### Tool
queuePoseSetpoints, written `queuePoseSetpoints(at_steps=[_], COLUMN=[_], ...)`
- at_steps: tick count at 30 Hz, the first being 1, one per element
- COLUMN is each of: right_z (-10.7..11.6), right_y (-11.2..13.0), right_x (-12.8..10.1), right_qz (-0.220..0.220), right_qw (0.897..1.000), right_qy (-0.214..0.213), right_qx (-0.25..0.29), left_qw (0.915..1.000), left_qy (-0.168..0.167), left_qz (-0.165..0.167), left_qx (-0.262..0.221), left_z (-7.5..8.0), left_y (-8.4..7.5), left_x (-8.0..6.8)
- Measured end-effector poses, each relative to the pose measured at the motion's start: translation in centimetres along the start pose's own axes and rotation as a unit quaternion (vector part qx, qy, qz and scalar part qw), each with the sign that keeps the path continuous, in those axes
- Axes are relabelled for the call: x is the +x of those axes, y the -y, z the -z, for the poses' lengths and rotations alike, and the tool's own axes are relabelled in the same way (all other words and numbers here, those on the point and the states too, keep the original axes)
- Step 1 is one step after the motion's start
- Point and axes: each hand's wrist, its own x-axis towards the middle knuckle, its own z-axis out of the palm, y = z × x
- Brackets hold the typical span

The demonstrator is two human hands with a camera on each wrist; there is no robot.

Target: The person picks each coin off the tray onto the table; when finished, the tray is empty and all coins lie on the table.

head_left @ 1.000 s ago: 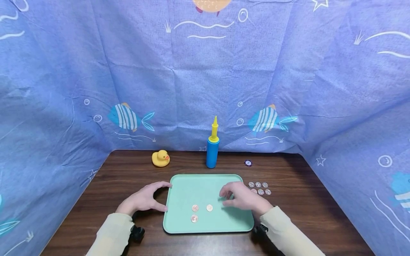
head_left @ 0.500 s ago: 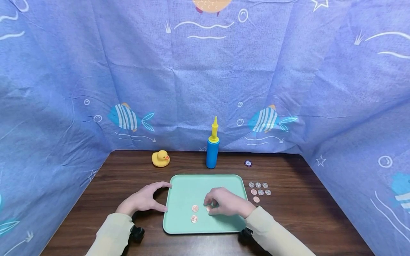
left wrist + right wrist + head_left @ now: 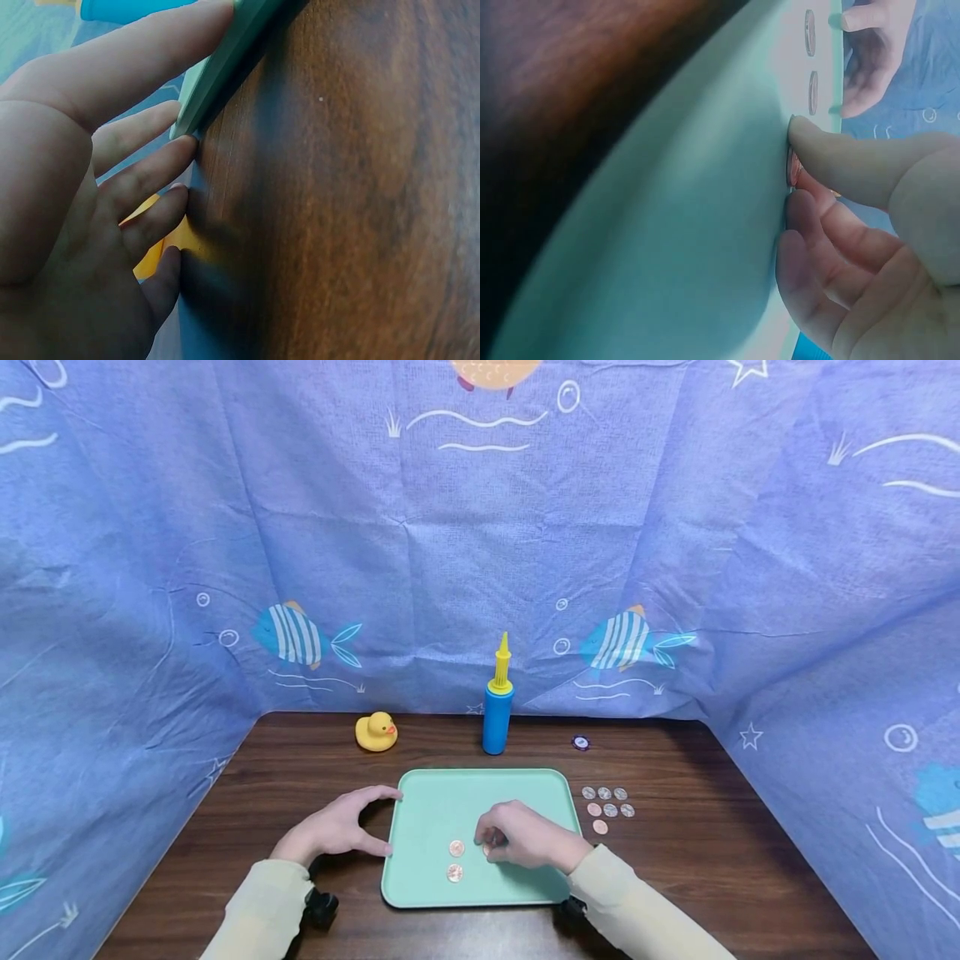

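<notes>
A pale green tray (image 3: 435, 802) lies on the wooden table. My left hand (image 3: 337, 825) rests at its left side, thumb and fingertips against the rim, the fingers spread and fairly straight; the left wrist view shows the same. Over the tray, my right hand (image 3: 528, 837) has its thumb and fingers curled about a copper coin (image 3: 793, 169), pinching it at the tray surface. In the head view the fingers partly cover that coin. Two other copper coins, one farther back (image 3: 457, 848) and one nearer the front (image 3: 455, 873), lie to its left on the tray.
Right of the tray, several coins (image 3: 611, 811) lie in rows on the table. Behind the tray are a yellow rubber duck (image 3: 375, 732), an upright blue and yellow hand pump (image 3: 497, 718) and a poker chip (image 3: 581, 742). A blue fish-print cloth (image 3: 450, 568) hangs around the table.
My right hand has moved left from the tray's right side to the coin, and its fingers have closed in on it. Another coin shows below the table rows. The left hand is still.
</notes>
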Motion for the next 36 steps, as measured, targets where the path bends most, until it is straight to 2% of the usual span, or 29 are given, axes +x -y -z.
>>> queuePoseSetpoints(at_steps=[5,11,28,36], right_z=[0.0,0.1,0.0,0.1], right_y=[0.1,0.1,0.0,-0.8], right_x=[0.0,0.0,-0.9,-1.5], right_qz=[-0.017,-0.017,0.037,0.022], right_qw=[1.000,1.000,0.998,0.999], right_qy=[0.009,0.014,-0.052,-0.045], right_qx=[-0.009,-0.015,-0.006,0.022], left_qw=[1.0000,1.0000,1.0000,1.0000], left_qy=[0.000,-0.001,0.001,0.005], left_qz=[-0.001,-0.002,0.001,0.005], left_qx=[0.001,0.000,0.001,0.005], left_z=[0.0,0.1,0.1,0.1], left_y=[-0.1,-0.2,-0.4,-0.6], left_x=[0.0,0.1,0.0,-0.2])
